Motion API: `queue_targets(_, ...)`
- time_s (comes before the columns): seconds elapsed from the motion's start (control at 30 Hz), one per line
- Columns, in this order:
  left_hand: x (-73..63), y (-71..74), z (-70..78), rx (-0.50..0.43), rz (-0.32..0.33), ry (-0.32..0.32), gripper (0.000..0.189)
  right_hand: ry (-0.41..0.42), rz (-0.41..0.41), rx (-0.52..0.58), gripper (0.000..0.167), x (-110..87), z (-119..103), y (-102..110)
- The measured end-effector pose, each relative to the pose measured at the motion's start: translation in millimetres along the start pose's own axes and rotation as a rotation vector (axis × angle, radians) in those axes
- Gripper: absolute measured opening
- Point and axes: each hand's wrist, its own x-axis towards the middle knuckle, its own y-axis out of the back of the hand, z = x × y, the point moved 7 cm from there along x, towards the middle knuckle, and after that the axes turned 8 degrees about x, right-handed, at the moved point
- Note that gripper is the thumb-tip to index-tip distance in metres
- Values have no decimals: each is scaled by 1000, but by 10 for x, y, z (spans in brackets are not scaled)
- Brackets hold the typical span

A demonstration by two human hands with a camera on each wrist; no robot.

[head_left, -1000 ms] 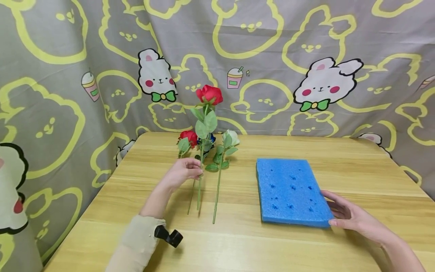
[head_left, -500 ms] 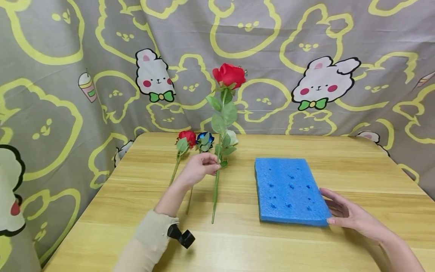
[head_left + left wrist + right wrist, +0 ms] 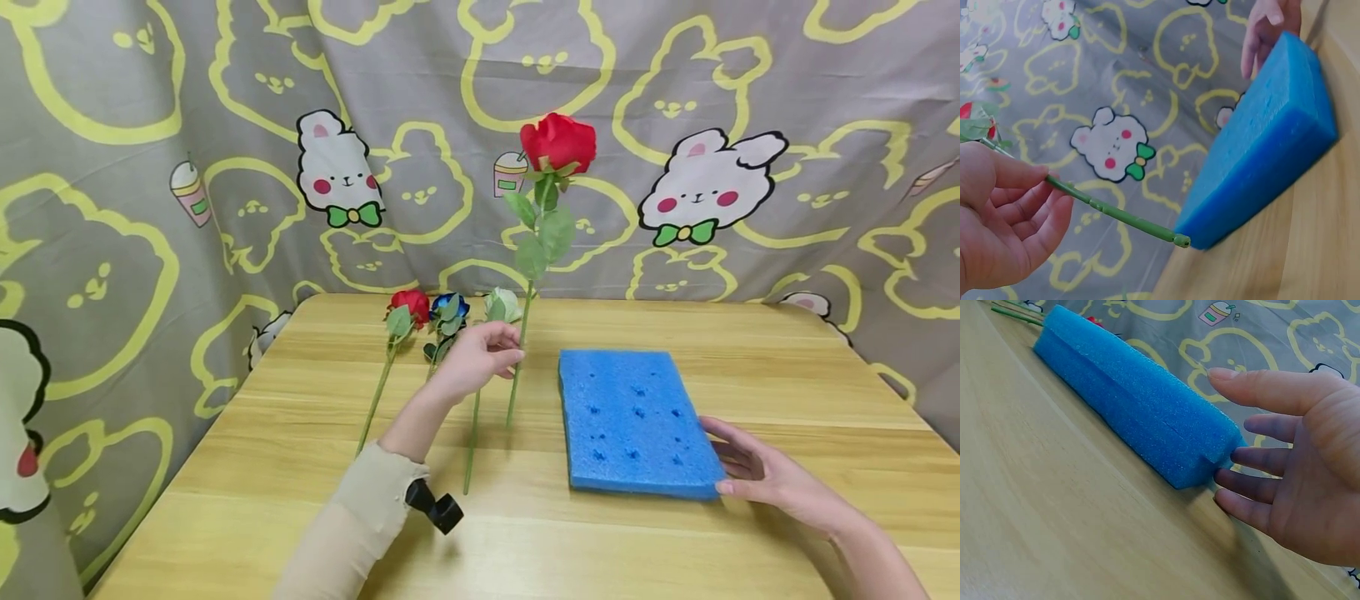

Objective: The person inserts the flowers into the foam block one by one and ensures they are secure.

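My left hand pinches the green stem of a red rose between thumb and fingers. The rose stands nearly upright, its bloom high in front of the curtain. In the left wrist view the cut end of the stem points toward the blue foam block. That block lies on the table at right, with several small holes in its top. Beside its right edge, my right hand has loosely extended fingers. In the right wrist view its fingertips are right at the block's end.
On the wooden table, left of the block, lie another red rose, a blue rose and a white rose. A patterned curtain hangs behind the table. A black clip sits on my left sleeve.
My left hand has carried the red rose up and to the right, away from the other flowers and past the white rose. My right hand has stayed by the foam block.
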Motion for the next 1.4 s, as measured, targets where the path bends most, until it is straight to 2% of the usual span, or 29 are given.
queue_targets(0.23,143,-194,140,2,-40,-30,13,-40,23,-38,64,-4,7,19)
queue_targets(0.43,271,-341,264,5,-50,-54,12,-33,25,-45,64,3,15,22)
queue_targets(0.87,520,-579,439,-4,-7,-64,14,-16,27,-33,66,17,30,25)
queue_targets(1.1,639,-737,556,5,-8,-94,19,-28,29,-20,66,5,23,26)
queue_targets(1.4,781,-977,615,40,-25,-121,17,-7,29,-27,65,-3,-4,12)
